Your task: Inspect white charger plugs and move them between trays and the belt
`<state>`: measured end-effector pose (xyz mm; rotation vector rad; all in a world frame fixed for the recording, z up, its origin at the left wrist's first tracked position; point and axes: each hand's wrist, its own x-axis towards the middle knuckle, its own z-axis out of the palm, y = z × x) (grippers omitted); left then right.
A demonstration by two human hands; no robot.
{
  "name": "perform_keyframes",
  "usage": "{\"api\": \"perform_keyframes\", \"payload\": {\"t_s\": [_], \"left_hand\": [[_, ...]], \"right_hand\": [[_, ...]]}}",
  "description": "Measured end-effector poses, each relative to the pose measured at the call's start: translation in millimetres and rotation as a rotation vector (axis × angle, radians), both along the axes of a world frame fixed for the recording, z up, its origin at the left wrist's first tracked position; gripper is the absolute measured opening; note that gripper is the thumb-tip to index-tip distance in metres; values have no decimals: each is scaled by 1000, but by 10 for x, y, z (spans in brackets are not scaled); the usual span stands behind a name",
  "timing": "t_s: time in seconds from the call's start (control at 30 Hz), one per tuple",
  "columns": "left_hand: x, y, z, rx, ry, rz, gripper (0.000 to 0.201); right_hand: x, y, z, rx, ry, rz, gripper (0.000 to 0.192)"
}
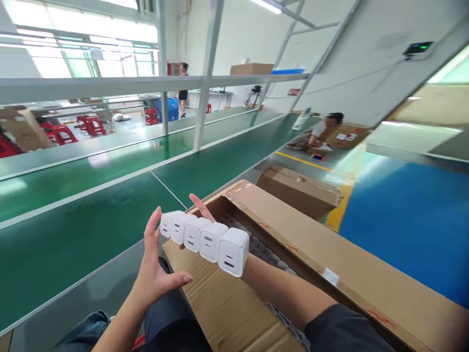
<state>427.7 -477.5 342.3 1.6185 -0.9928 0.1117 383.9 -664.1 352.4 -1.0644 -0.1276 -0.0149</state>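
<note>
A slanting row of several white charger blocks (209, 241), each with two narrow slots on its facing side, is held above an open cardboard box (264, 210). My right hand (202, 207) is behind the row and holds it; one finger points out past the top, and the rest is mostly hidden by the blocks. My left hand (157, 269) is open at the row's left end. Its fingertips are beside the leftmost block, and whether they touch it I cannot tell. The thumb is spread well away below. Grey rounded shapes in rows (266, 252) fill the box.
A green conveyor belt (91, 249) runs along the left, under a metal frame (207, 78). Another carton (298, 190) lies on the floor beyond the box. One person (318, 132) sits low near the wall; another (183, 90) stands farther back. Red stools (60, 133) are at the left.
</note>
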Motion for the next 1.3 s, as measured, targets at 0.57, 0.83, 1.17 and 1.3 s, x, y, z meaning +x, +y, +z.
{"api": "perform_keyframes", "payload": {"t_s": [0.57,0.83,1.17,1.3], "left_hand": [[150,482,44,-4,-105,4,49],[196,414,-45,-30,-37,-35,51],[180,349,-52,-123,30,-115,55],[171,338,-3,-138,-44,-84,53]], "right_hand": [[41,434,-196,212,239,185,87],[89,305,-266,249,238,200,86],[64,248,-171,297,272,185,103],[49,241,-157,281,245,198,98]]}}
